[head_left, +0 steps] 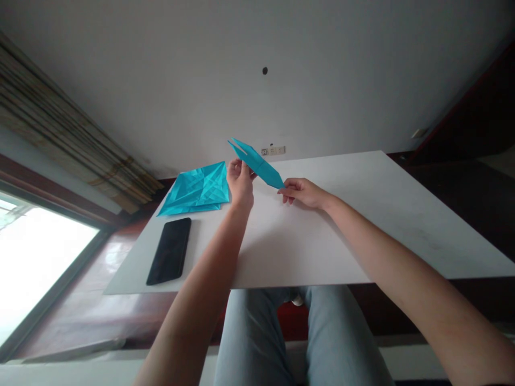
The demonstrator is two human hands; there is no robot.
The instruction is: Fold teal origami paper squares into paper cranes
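Raised a little above the white table (402,225) is a folded sheet of turquoise paper (261,167), long and narrow, with a pointed right end and a slit in its left end. My left hand (240,179) pinches it from below, near the slit end. At the other end, the thumb and fingers of my right hand (300,193) grip the pointed tip. The paper slopes down from left to right. Left of my left hand lie creased turquoise sheets (197,185), stacked flat on the table.
A black phone (169,251) lies at the table's left, near the front edge. Behind the table rises a grey wall with a socket strip (273,151). A patterned curtain (72,123) and a bright window (36,262) are at the left. My legs are under the front edge.
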